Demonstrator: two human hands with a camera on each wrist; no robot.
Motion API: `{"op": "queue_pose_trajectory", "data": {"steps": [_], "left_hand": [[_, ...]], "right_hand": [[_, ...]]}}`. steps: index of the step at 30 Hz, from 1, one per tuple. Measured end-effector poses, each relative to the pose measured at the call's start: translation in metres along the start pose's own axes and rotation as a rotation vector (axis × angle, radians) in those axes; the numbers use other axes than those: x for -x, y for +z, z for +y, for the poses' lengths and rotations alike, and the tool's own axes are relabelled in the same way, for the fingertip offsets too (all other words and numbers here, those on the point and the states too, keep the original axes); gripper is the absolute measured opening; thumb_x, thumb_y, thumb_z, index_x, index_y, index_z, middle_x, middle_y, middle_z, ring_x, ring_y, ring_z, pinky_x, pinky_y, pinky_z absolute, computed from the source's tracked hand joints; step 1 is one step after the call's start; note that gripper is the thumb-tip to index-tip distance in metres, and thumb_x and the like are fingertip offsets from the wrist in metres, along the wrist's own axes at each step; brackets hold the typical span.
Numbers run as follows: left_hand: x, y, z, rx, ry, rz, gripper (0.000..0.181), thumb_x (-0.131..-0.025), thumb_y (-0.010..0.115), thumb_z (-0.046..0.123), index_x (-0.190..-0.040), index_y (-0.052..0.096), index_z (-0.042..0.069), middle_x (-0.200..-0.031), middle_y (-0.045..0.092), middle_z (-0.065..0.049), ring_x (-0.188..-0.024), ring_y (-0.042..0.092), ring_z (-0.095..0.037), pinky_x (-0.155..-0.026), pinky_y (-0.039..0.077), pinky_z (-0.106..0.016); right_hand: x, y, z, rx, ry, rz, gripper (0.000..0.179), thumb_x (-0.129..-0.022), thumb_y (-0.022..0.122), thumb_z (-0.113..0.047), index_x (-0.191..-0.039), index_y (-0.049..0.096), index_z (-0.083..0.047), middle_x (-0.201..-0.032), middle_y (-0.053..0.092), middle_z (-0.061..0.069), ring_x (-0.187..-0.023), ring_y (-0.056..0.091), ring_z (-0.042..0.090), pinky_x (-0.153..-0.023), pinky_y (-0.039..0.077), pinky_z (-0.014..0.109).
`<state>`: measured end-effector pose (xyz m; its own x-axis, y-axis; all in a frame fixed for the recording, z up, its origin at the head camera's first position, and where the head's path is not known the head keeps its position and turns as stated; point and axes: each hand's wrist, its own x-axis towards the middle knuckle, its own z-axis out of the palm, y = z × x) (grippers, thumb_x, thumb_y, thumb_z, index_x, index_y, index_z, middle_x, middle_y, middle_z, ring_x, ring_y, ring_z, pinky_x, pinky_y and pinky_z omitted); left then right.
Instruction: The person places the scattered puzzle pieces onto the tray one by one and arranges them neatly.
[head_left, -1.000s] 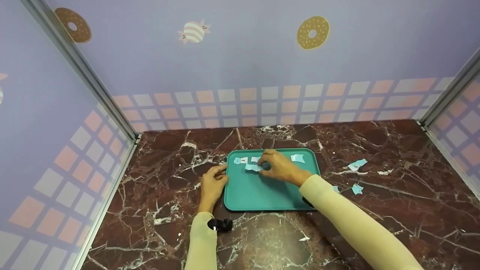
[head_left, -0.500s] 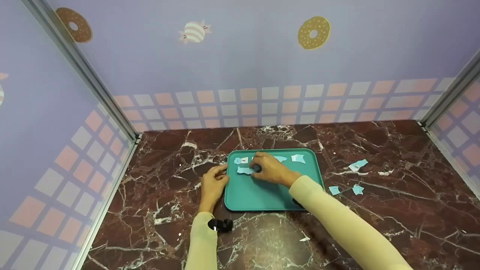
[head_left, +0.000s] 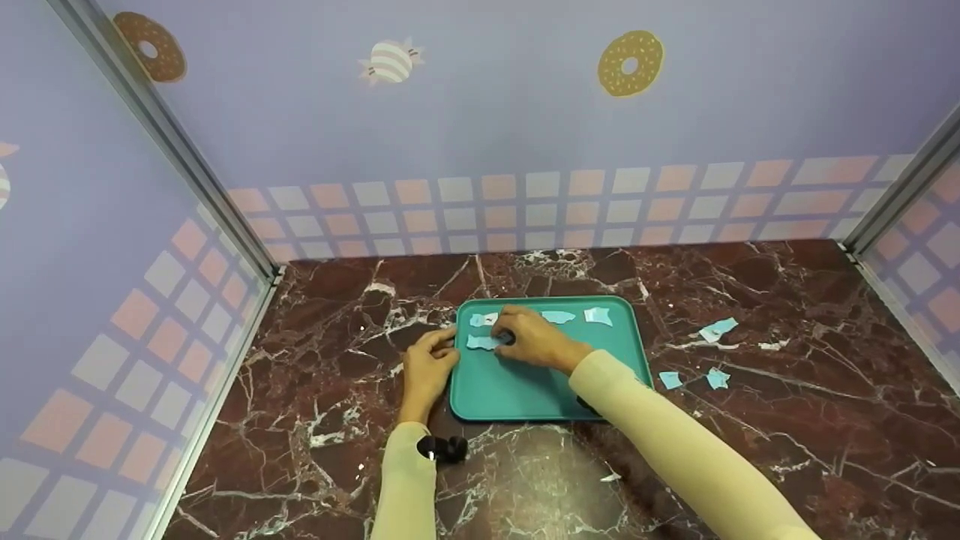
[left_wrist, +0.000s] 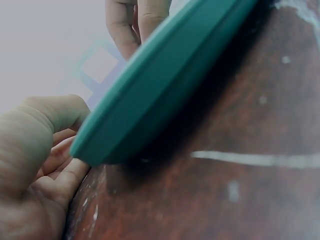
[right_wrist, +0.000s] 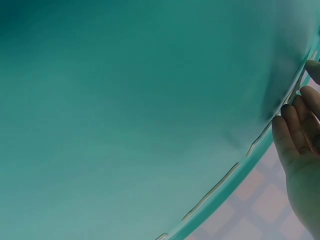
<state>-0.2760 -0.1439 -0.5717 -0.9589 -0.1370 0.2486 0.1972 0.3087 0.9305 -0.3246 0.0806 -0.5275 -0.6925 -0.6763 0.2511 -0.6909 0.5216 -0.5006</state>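
A teal tray (head_left: 517, 397) lies on the dark red marbled table. Toward its upper left, my right hand (head_left: 536, 339) pinches a torn light-blue paper piece (head_left: 480, 343) low over or on the tray surface. Above that piece lies a blue-and-white paper scrap (head_left: 484, 320), partly covered by my fingers. Farther right on the tray are a narrow blue scrap (head_left: 559, 317) and a blue-and-white scrap (head_left: 598, 316). My left hand (head_left: 427, 367) holds the tray's left edge; in the left wrist view its thumb (left_wrist: 65, 110) lies at the rim, with fingers below.
Right of the tray, three more torn scraps lie on the table: a larger scrap (head_left: 718, 330), a small scrap (head_left: 670, 380) and a jagged scrap (head_left: 718, 378). A patterned purple wall (head_left: 480, 135) stands behind the table, with side panels left and right.
My right hand has moved left across the tray with the paper piece, to below the upper-left scrap. The narrow scrap has come into view. My left hand stays put.
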Motion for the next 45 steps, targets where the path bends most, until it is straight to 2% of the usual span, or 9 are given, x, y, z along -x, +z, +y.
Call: {"op": "queue_pose_trajectory", "data": {"steps": [7, 14, 23, 33, 45], "left_hand": [[0.002, -0.001, 0.004, 0.028, -0.024, -0.02, 0.038, -0.089, 0.069, -0.01, -0.126, 0.076, -0.005, -0.125, 0.072, -0.018, -0.104, 0.074, -0.033, -0.089, 0.062, -0.035], [0.0, 0.0, 0.001, 0.024, -0.023, -0.016, 0.039, -0.088, 0.069, -0.009, -0.126, 0.076, -0.005, -0.124, 0.072, -0.017, -0.103, 0.074, -0.032, -0.087, 0.062, -0.033], [-0.001, 0.0, 0.002, 0.039, -0.012, -0.011, 0.039, -0.087, 0.069, -0.011, -0.125, 0.076, -0.005, -0.122, 0.073, -0.018, -0.103, 0.074, -0.033, -0.087, 0.062, -0.031], [0.001, -0.001, 0.0, 0.02, -0.032, -0.014, 0.038, -0.088, 0.07, -0.009, -0.125, 0.076, -0.005, -0.121, 0.073, -0.017, -0.102, 0.074, -0.031, -0.086, 0.063, -0.033], [-0.001, 0.0, 0.001, 0.011, -0.036, -0.013, 0.038, -0.088, 0.071, -0.009, -0.126, 0.077, -0.003, -0.122, 0.074, -0.015, -0.102, 0.075, -0.029, -0.087, 0.063, -0.033]], "right_hand": [[-0.002, 0.001, -0.002, -0.016, 0.007, -0.014, 0.021, -0.093, 0.082, -0.007, -0.11, 0.076, 0.004, -0.108, 0.067, 0.015, -0.098, 0.065, 0.03, -0.087, 0.058, 0.045], [-0.002, 0.002, -0.001, -0.009, -0.009, -0.006, 0.02, -0.092, 0.082, -0.007, -0.108, 0.076, 0.003, -0.106, 0.068, 0.014, -0.096, 0.065, 0.03, -0.086, 0.058, 0.045], [0.004, -0.008, -0.001, -0.072, 0.028, 0.011, 0.028, -0.094, 0.082, -0.009, -0.118, 0.076, 0.004, -0.112, 0.073, 0.015, -0.103, 0.071, 0.032, -0.092, 0.059, 0.046], [0.026, -0.025, -0.002, -0.141, 0.078, 0.072, 0.032, -0.095, 0.081, -0.01, -0.123, 0.075, 0.004, -0.119, 0.073, 0.016, -0.11, 0.07, 0.034, -0.098, 0.059, 0.047], [0.063, -0.046, 0.001, -0.159, 0.141, 0.217, 0.035, -0.092, 0.084, -0.007, -0.124, 0.075, 0.0, -0.118, 0.073, 0.015, -0.109, 0.07, 0.035, -0.098, 0.059, 0.051]]}}
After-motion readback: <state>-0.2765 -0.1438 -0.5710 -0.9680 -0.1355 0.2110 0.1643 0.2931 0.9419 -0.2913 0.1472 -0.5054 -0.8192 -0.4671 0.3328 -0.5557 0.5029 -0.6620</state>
